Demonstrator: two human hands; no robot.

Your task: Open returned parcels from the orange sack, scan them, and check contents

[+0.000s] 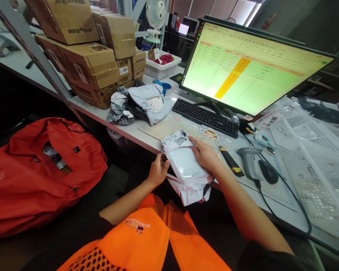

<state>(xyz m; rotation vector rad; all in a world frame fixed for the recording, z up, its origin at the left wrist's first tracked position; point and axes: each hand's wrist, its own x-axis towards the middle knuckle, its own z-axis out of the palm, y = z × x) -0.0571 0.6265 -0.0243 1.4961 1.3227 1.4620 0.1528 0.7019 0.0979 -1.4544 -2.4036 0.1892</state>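
Observation:
A white plastic mailer bag (pixel 183 162) with a printed code near its top end lies tilted over the front edge of the desk. Its lower end is crumpled and hangs past the edge. My right hand (pixel 205 152) grips its right side, with fingers reaching over the top face. At the left edge, my left hand (pixel 159 170) is closed with its fingertips pinched on the bag's border. A yellow and black box cutter (pixel 231 162) rests just right of my right hand, beside a grey barcode scanner (pixel 250 162).
Behind the bag are a black keyboard (pixel 205 116) and a lit monitor (pixel 251 71). Other mailer bags (pixel 152 101) lie at the back left, near stacked cardboard boxes (pixel 87 67). A black mouse (pixel 268 172) and white baskets (pixel 313 150) occupy the right. A red sack (pixel 45 180) stands at left.

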